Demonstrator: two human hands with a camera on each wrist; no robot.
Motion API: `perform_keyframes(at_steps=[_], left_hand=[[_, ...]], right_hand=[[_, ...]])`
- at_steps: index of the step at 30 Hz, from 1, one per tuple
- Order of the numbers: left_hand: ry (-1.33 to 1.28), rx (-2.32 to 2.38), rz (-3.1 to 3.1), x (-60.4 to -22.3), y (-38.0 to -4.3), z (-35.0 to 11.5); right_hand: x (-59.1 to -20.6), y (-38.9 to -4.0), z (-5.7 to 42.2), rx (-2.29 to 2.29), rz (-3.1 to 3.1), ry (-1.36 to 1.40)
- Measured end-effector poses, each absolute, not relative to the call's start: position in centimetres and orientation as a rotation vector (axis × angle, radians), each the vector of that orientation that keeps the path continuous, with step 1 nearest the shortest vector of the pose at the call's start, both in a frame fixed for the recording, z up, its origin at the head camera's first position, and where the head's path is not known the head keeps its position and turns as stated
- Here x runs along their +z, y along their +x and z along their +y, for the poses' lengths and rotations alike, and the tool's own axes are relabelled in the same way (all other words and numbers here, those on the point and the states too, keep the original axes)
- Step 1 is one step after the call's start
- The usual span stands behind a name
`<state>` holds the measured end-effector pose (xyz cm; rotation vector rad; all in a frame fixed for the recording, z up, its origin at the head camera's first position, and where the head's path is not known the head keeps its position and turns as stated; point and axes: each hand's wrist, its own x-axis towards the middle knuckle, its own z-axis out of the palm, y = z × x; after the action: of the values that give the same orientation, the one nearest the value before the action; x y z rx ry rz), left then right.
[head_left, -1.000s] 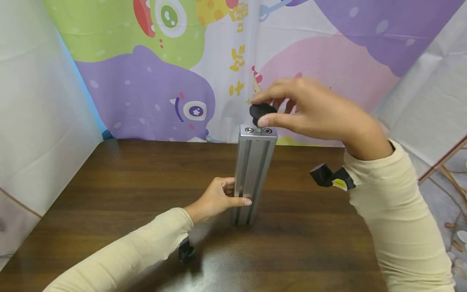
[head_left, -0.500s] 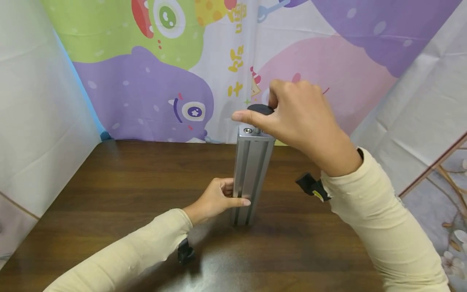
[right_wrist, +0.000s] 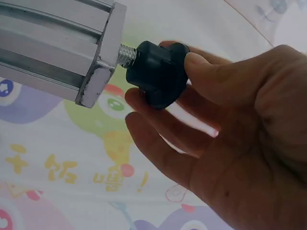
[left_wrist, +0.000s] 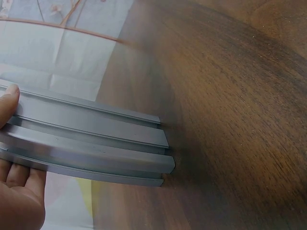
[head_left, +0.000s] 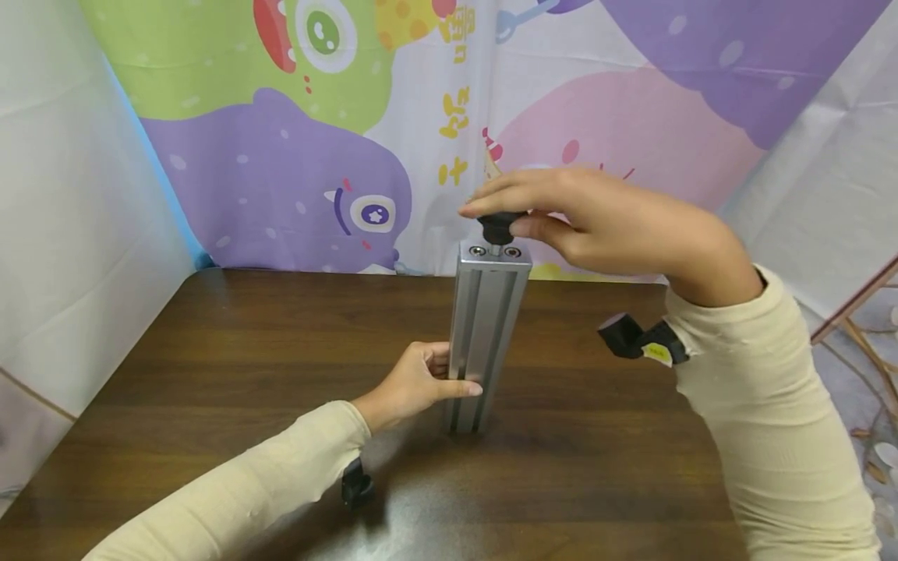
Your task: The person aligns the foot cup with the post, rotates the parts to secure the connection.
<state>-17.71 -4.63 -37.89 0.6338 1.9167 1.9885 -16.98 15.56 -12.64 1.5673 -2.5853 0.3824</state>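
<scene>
An aluminium profile (head_left: 487, 335) stands upright on the table, its end plate with two bolts facing up. My left hand (head_left: 414, 386) grips its lower part, thumb across the front and fingers behind. In the left wrist view the profile's slotted lower end (left_wrist: 105, 139) meets the table. A black levelling foot (right_wrist: 158, 72) sits on a threaded stud (right_wrist: 127, 55) in the middle of the end plate; a short length of thread shows. My right hand (head_left: 596, 222) holds the foot's wide rim between thumb and fingers, the other fingers stretched past it.
The brown wooden table (head_left: 281, 343) spreads around the profile. Behind it hangs a cartoon-printed curtain (head_left: 281, 171), with white cloth (head_left: 63, 156) at the left side. A black wrist camera mount (head_left: 634, 339) juts from the right sleeve.
My right hand turns over the levelling foot: its wrist swung inward with the thumb reaching left, then back out to the right. The left hand and profile stay put.
</scene>
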Motion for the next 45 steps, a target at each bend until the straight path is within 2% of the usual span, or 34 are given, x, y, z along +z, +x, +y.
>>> perform_keyframes(at_steps=[3, 10, 15, 19, 22, 25, 30, 34, 37, 43, 45], left_hand=[[0.633, 1.990, 1.914, -37.9, -17.7, -4.6], [0.629, 1.996, 1.899, -38.0, -17.8, -4.7], [0.615, 1.982, 1.913, -38.0, -17.8, -4.7], [0.611, 1.984, 1.913, -38.0, -17.8, -4.7], [0.612, 1.987, 1.912, -38.0, -17.8, -4.6], [0.629, 1.988, 1.908, -38.0, -17.7, -4.6], [0.650, 1.990, 1.911, -37.9, -17.7, -4.7], [0.654, 1.980, 1.930, -37.9, -17.8, -4.7], [0.654, 1.978, 1.931, -37.9, -17.8, -4.7], [0.655, 1.981, 1.919, -37.9, -17.7, -4.8], [0.651, 1.976, 1.919, -37.9, -17.8, -4.8]], right_hand=[[-12.5, -16.6, 14.8, 0.368, -2.620, 1.396], [-13.4, -15.8, 12.0, 0.235, -2.596, 0.669], [-14.0, -15.8, 11.3, 0.181, -2.561, 0.469], [-13.8, -15.7, 11.4, 0.169, -2.609, 0.458], [-13.0, -15.6, 12.0, 0.202, -2.726, 0.548], [-12.2, -15.7, 13.3, 0.237, -2.839, 0.795], [-11.8, -16.6, 15.3, 0.262, -2.771, 1.391], [-11.9, -17.1, 15.6, 0.307, -2.646, 1.593], [-11.9, -16.9, 15.2, 0.305, -2.654, 1.489], [-13.1, -15.9, 12.6, 0.233, -2.641, 0.818], [-13.8, -15.8, 12.0, 0.194, -2.572, 0.681]])
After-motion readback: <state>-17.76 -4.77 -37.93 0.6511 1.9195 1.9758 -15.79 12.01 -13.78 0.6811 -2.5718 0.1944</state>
